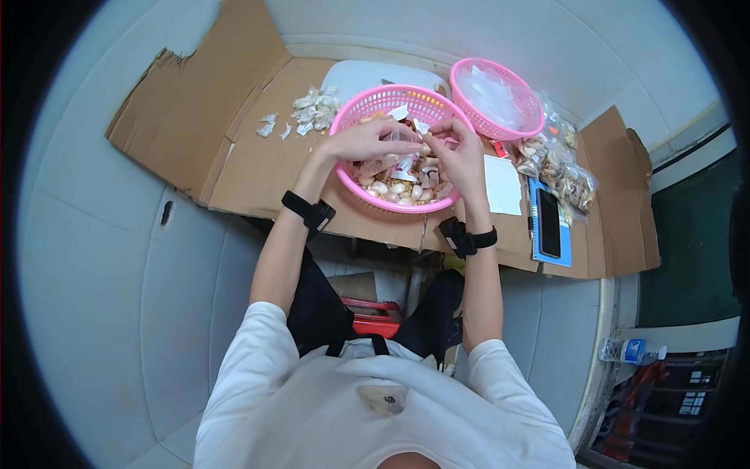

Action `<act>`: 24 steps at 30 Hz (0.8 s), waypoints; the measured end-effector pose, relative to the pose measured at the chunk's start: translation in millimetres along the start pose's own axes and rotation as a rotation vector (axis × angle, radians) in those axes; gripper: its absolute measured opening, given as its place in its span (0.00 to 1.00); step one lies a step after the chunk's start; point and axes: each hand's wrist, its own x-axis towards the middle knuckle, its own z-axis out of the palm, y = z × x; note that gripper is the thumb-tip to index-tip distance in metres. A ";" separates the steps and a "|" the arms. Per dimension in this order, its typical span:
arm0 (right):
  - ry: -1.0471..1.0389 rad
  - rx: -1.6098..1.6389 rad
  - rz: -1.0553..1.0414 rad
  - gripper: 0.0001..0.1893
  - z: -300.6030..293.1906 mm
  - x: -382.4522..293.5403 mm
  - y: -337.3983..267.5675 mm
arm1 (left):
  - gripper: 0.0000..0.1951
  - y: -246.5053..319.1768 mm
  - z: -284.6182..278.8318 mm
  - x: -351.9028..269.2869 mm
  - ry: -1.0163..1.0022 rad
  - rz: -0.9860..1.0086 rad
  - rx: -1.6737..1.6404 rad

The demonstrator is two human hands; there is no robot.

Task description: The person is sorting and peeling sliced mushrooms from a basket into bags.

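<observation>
A pink plastic basket (398,206) stands on the cardboard before me, holding white bulbs or cloves (379,187) that look like garlic, small tan grains and pale peel scraps. My left hand (375,139) reaches over the basket from the left, with a clear plastic bag (384,164) under its fingers; whether it grips the bag is unclear. My right hand (457,152) is above the basket's right side, its thumb and forefinger close together at a small white piece (420,126). The fingertips of both hands nearly meet. Each wrist wears a black strap with a small box.
Peel scraps (316,109) lie left of the basket. Behind are a white board (351,73) and a second pink basket (540,126) with clear bags. At right lie lined paper (502,186), filled plastic bags (565,179) and a phone (549,223) on a blue notebook (566,258).
</observation>
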 end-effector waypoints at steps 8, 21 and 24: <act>-0.148 0.316 -0.013 0.08 -9.4 -6.9 -8.0 | 0.34 10.2 -0.7 -5.0 -0.096 -0.018 -0.030; -0.221 0.242 -0.023 0.11 -5.0 -7.9 -1.7 | 0.33 10.4 -0.4 -5.9 -0.146 -0.011 -0.122; -0.221 0.192 0.003 0.11 -6.0 -9.5 -9.5 | 0.32 8.3 1.4 -5.7 -0.125 0.012 -0.110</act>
